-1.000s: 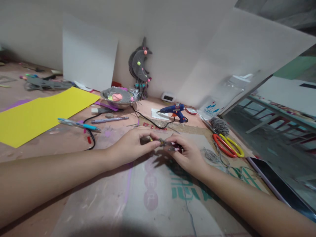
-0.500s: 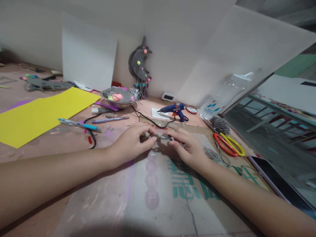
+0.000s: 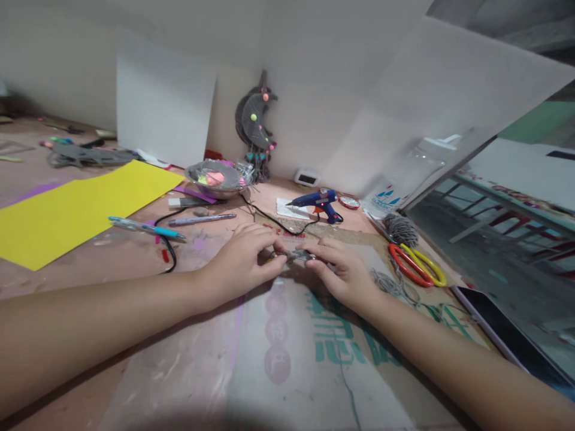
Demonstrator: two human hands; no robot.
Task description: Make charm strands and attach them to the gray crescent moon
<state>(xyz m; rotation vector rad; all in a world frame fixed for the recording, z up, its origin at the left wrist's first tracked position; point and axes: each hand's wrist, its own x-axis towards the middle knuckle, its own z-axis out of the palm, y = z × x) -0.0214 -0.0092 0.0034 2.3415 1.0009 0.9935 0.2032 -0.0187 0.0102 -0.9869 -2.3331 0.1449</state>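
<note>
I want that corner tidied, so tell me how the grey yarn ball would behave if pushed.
The grey yarn ball would probably feel light and give a little, being wound from soft-looking strands. Its rounded shape suggests it could roll, though the scissors lying close beside it would likely block a push toward their handles.

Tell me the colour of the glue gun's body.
The body of the glue gun is dark blue, seen best in the head view.

Two hands (image 3: 245,263), two pens (image 3: 202,219), one glue gun (image 3: 314,199), one phone (image 3: 507,335), one scissors (image 3: 395,250) (two loops (image 3: 427,258)).
</note>
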